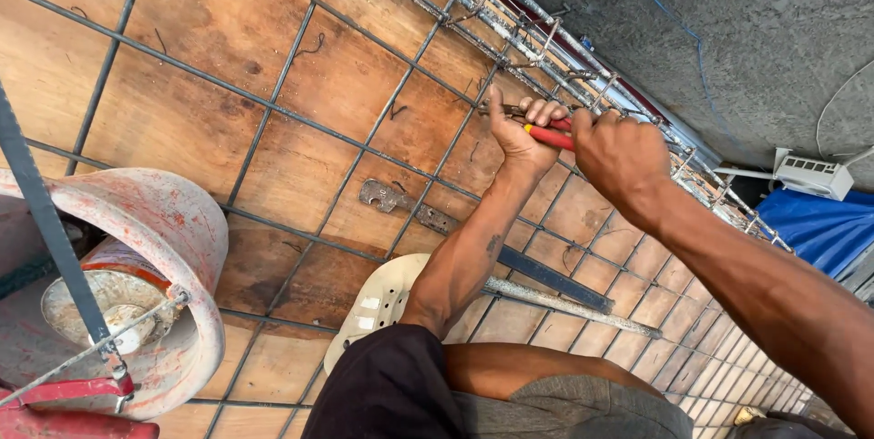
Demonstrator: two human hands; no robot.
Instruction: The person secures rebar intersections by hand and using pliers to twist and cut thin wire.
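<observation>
Two bare hands at work over a wide plywood deck [182,120], crossed by a grid of dark rebar [273,111] laid in squares. Along the far edge, a long rebar cage [510,25] of ribbed bars and stirrups, running beside a grey concrete wall [692,29]. At the near left, a big red-stained white bucket [187,229] with a smaller drum nested inside. Near the middle, a flat steel bending wrench [428,216] lying on the deck across the grid, a ribbed bar [574,304] just beside it, and a pale sandal [378,302] under the knee. Up at the cage: right hand [621,155] clenched around the red handles of pliers [549,135]; left hand [521,134] with fingers curled over the same tool near its jaws, pressed against the cage bars. Pliers held between both hands, right at the cage edge; anything gripped in the jaws too small to make out.
</observation>
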